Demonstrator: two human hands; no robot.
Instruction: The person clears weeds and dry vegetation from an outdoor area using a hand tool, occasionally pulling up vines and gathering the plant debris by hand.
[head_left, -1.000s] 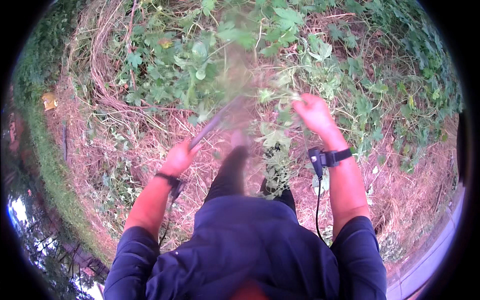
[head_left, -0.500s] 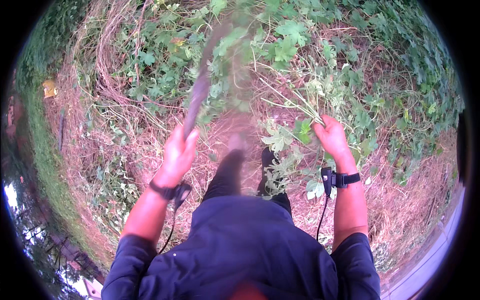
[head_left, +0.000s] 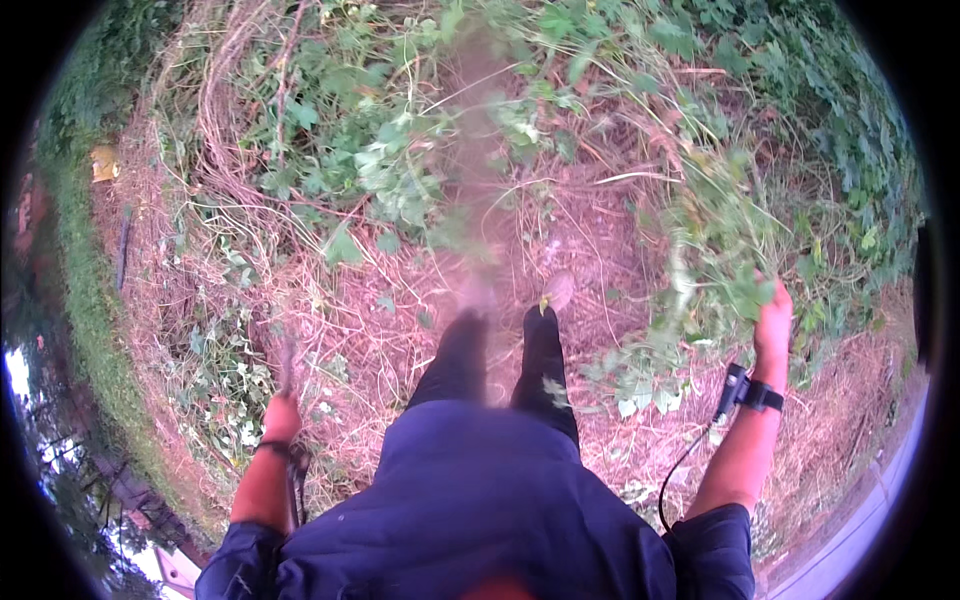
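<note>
sideways, leafy stems (head_left: 715,270) above right hand (head_left: 772,325) fingers

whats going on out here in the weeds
A person in dark blue clothes stands on dry, matted grass among green weeds, looking down at their own legs. The right hand is raised at the side, gripping a bunch of leafy green stems. The left hand is low by the hip and holds a thin, stick-like tool; it is too blurred to tell what kind. Both wrists wear dark bands, and a cable hangs from the right one.
</note>
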